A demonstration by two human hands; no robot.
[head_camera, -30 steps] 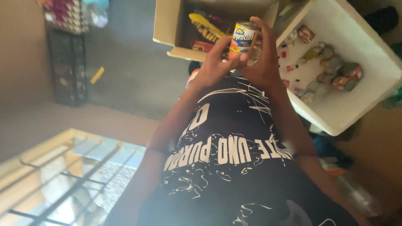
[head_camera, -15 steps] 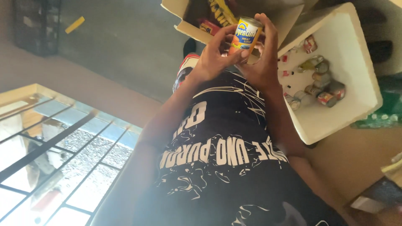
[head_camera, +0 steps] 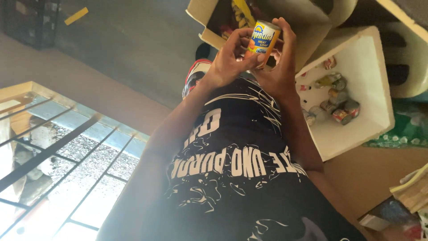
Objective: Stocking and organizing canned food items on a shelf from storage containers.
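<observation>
A small yellow and blue tin can point(head_camera: 263, 41) is held upright in front of me, above an open cardboard box point(head_camera: 209, 27). My left hand point(head_camera: 229, 60) grips the can from the left side with the thumb across its label. My right hand point(head_camera: 281, 67) wraps around the can from the right and behind, fingers reaching up past its top. Both forearms rise over my black printed shirt.
A white foam box point(head_camera: 370, 116) with several small cans and bottles sits to the right. The cardboard box holds yellow packets. A metal window grille point(head_camera: 49, 156) is at lower left. A dark crate point(head_camera: 26, 22) stands at top left on the grey floor.
The view has tilted and shifted right; the can and both hands stay together, now slightly higher in view. The grip on the can is unchanged.
</observation>
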